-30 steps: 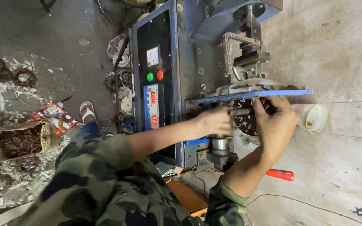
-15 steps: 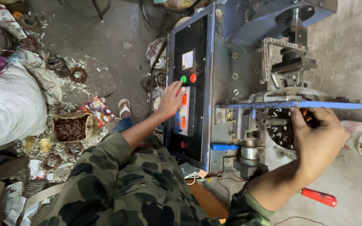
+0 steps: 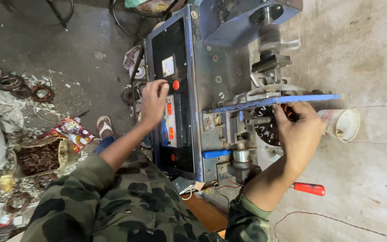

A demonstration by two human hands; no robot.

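Stator core [image 3: 269,127] sits under blue guide bar [image 3: 278,102], steadied at 3 o'clock by clenched right hand [image 3: 300,134]; left hand [image 3: 154,101], fingers loose, presses control panel [image 3: 172,96] at 9 o'clock.

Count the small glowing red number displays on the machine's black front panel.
2. The upper red display sits just below the left hand; the lower red display is beneath it. Others may be hidden under that hand.

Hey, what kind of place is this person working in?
Probably a small motor-rewinding workshop. A blue coil-winding machine stands on a bare concrete floor, the right hand steadies a slotted stator core, and used copper coils lie heaped nearby.
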